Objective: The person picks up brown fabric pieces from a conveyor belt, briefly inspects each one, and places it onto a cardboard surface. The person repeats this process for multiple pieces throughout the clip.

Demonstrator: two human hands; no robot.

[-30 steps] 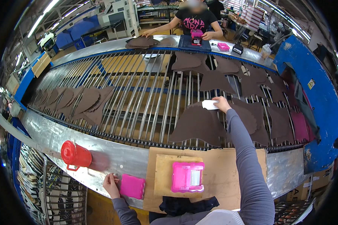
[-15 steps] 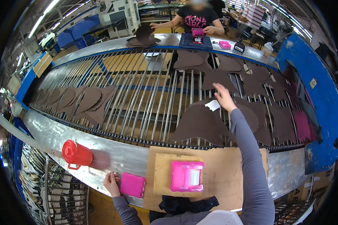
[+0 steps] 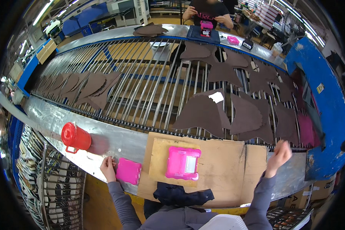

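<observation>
My left hand (image 3: 108, 168) rests at the front edge of the metal table, its fingers curled beside a flat pink square lid (image 3: 128, 171) with wavy edges. What those fingers hold, if anything, is hidden. Over the right end of the table my right hand (image 3: 280, 156) is raised in a loose fist, its inside out of sight. Between the hands a pink plastic box (image 3: 173, 163) with a white rectangle in it sits on a tan board (image 3: 157, 168), on top of a cardboard sheet (image 3: 226, 168). Dark brown cut pieces (image 3: 199, 115) lie on the rollers beyond, one bearing a white paper (image 3: 217, 97).
A red lidded jug (image 3: 77, 137) stands left on the metal table. More brown pieces (image 3: 97, 86) overlap on the rollers (image 3: 149, 88) at left. A blue machine housing (image 3: 322, 107) borders the right side. Across the rollers, a person (image 3: 209, 13) faces another pink box (image 3: 206, 26).
My right hand has drawn back from the brown pieces near the white paper to the table's right end, curling up. My left hand stays by the pink lid. The view has shifted slightly.
</observation>
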